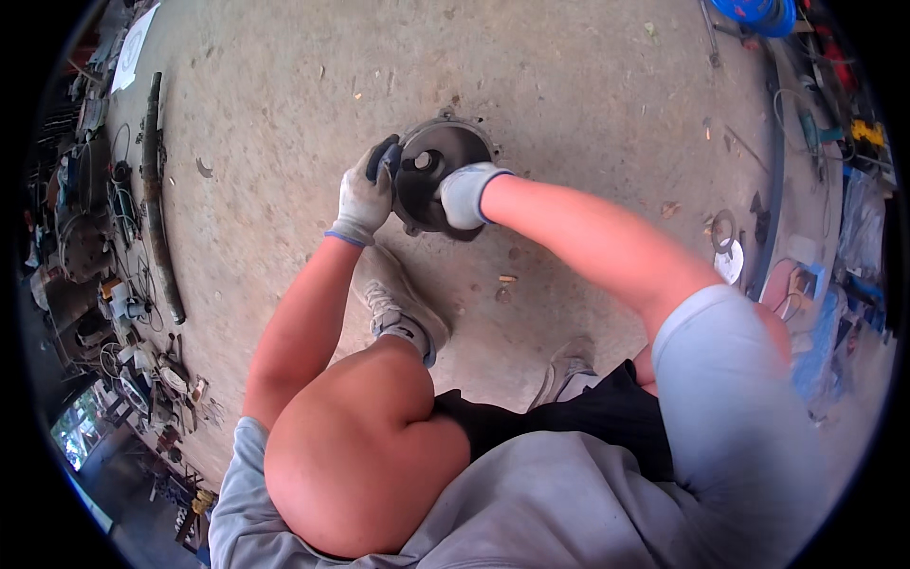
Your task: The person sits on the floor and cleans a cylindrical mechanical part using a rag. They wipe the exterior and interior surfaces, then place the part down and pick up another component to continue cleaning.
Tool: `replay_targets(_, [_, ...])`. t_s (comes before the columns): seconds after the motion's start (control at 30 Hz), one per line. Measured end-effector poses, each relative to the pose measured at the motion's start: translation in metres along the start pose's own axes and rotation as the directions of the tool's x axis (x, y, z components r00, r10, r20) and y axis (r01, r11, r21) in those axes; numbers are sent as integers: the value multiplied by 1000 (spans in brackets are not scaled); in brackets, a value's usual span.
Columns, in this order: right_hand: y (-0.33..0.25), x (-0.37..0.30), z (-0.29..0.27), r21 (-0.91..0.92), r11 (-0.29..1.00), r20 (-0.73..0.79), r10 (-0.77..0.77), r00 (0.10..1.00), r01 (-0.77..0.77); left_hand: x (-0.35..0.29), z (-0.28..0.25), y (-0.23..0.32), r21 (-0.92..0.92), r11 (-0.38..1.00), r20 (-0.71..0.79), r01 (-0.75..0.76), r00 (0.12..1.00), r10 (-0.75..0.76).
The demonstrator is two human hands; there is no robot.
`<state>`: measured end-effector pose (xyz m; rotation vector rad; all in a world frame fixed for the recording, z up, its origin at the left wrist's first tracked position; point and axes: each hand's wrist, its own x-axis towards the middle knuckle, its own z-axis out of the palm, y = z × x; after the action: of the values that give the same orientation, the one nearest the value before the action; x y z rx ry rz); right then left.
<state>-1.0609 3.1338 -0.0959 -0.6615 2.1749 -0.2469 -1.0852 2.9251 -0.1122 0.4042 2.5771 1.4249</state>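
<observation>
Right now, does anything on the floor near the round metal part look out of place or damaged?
Nothing looks damaged. Both gloved hands, left hand and right hand, grip the round metal housing, which sits on the concrete floor. Small scraps lie scattered on the floor, and a long pipe lies beside the clutter at the left.

soft, even daylight is filling the scene, leaving the grey concrete floor point(569, 76) bright and casting only faint shadows. no glare is showing. the fisheye lens is bending straight lines toward the rim, where a black vignette is closing in and edge clutter is blurring.
</observation>
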Motion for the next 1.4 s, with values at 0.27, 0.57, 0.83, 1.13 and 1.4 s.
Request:
replay_targets(0.27, [16, 4, -29, -699, 713, -53, -132, 990, 57, -5, 2, -9, -96, 961, -107, 260, 957, -269])
replay_targets(0.57, [34, 21, 62, 898, -409, -110, 145, 983, 161, 6, -4, 21, 138, 990, 148, 22, 988, -42])
replay_targets(0.83, [31, -68, -2, 594, 803, -404, 345, 847, -44, -9, 1, 30, 220, 972, 181, -79, 983, 39])
replay_targets(1.13, [38, 22, 89, -549, 824, -181, 45, 982, -139, 0, 21, 23, 103, 982, 172, -161, 975, 142])
replay_targets(1.4, [2, -3, 38, -228, 974, -123, -25, 992, -4, -10, 17, 12, -35, 999, 33, 6, 999, -5])
